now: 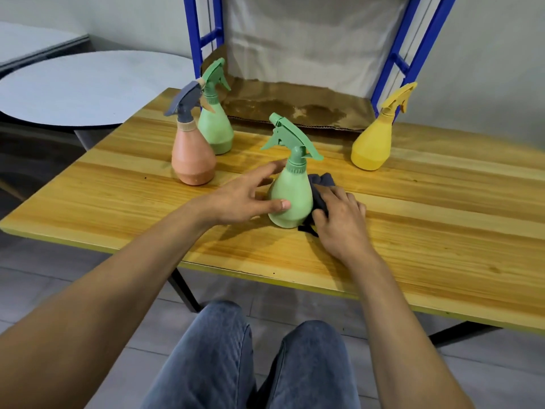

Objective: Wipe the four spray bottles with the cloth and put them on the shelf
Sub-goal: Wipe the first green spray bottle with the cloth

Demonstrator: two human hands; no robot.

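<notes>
Left hand (241, 199) reaches in from 8 o'clock, fingers spread wide round the near green bottle (292, 199), thumb tip on its belly, not yet clasped. Right hand (342, 216), at the bottle's 4 o'clock, bunches the dark cloth (323, 181) in curled fingers against its side. This looks like the first wipe, all four bottles standing on the table (413, 246). Next the left hand should steady it. The pink bottle (193, 160), far green bottle (213, 125) and yellow bottle (371, 146) wait at 10, 11 and 2, the shelf (193, 45) at 12.

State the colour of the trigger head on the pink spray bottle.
Grey-blue. The trigger head tops the pink spray bottle; the head view shows it best.
</notes>
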